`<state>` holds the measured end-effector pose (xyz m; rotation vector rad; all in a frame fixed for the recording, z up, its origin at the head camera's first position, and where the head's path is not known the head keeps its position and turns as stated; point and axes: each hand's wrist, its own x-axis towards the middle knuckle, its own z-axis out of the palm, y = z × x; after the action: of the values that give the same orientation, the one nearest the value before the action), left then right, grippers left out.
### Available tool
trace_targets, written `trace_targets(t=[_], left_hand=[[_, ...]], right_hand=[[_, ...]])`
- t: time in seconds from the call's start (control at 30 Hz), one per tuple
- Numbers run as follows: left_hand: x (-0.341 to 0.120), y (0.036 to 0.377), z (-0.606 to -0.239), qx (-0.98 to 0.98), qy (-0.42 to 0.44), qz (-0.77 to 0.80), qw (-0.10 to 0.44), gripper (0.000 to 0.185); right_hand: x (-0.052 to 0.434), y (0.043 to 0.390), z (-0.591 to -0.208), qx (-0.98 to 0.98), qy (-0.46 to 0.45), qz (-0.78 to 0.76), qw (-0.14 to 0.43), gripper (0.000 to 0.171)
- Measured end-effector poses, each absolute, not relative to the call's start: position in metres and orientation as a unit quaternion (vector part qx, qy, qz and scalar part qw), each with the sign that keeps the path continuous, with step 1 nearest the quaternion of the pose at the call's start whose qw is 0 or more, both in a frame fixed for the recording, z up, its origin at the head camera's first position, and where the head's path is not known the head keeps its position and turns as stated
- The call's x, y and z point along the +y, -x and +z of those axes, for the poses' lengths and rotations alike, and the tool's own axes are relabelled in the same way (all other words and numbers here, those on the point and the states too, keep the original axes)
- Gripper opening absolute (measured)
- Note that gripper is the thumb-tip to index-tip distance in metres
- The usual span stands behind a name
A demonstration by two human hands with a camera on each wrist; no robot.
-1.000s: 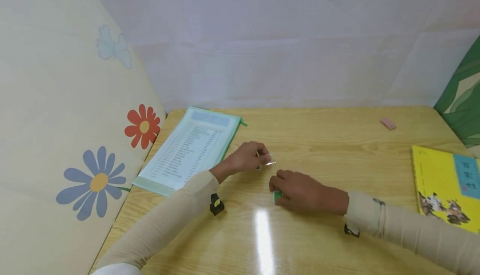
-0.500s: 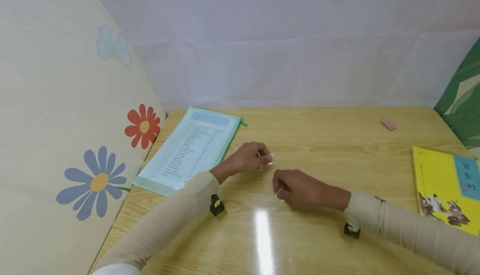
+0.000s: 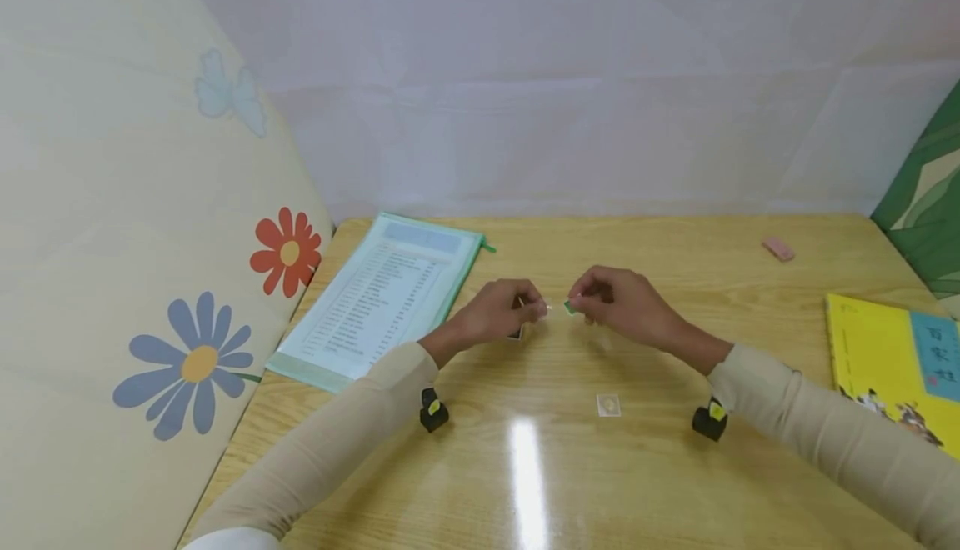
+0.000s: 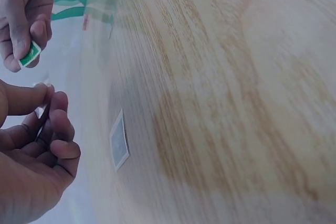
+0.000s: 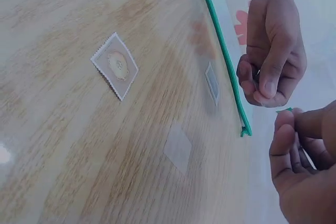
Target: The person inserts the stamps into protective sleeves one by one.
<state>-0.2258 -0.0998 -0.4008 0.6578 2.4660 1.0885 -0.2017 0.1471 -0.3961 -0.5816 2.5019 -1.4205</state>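
Both hands hover over the middle of the wooden table [image 3: 675, 483], fingertips almost meeting. My right hand [image 3: 576, 304] pinches a small green stamp [image 3: 569, 307], seen too in the left wrist view as the green stamp [image 4: 30, 55]. My left hand [image 3: 538, 309] pinches a tiny clear piece [image 3: 547, 307] right beside it; what it is I cannot make out. A pale stamp [image 3: 609, 404] lies flat on the table in front of the right hand, shown closer as the pale stamp [image 5: 115, 65]. Another small grey stamp [image 5: 211, 82] lies under the left hand [image 5: 270, 61].
A green-edged folder [image 3: 382, 300] with a printed sheet lies at the left. A yellow book [image 3: 892, 362] sits at the right edge and a pink eraser [image 3: 776, 247] at the far right. A flowered panel [image 3: 150, 283] walls the left side, a white sheet the back.
My right hand has lifted off the table and moved up and back to meet the left, carrying the green stamp. The pale stamp now shows where it was. The left hand barely moved.
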Motion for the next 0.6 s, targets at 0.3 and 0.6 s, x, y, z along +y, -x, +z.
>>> trace_targets(t=[0.3,0.6], left_hand=[[-0.099,0.226,-0.401,0.865,-0.259,0.401,0.155,0.018],[-0.098,0.226,-0.4,0.865,-0.261,0.399,0.155,0.016]], right_hand=[[0.146,0.206,-0.394,0.839,0.205,-0.499,0.064,0.02],[0.139,0.207,-0.384,0.885,0.239,-0.398,0.008,0.014]])
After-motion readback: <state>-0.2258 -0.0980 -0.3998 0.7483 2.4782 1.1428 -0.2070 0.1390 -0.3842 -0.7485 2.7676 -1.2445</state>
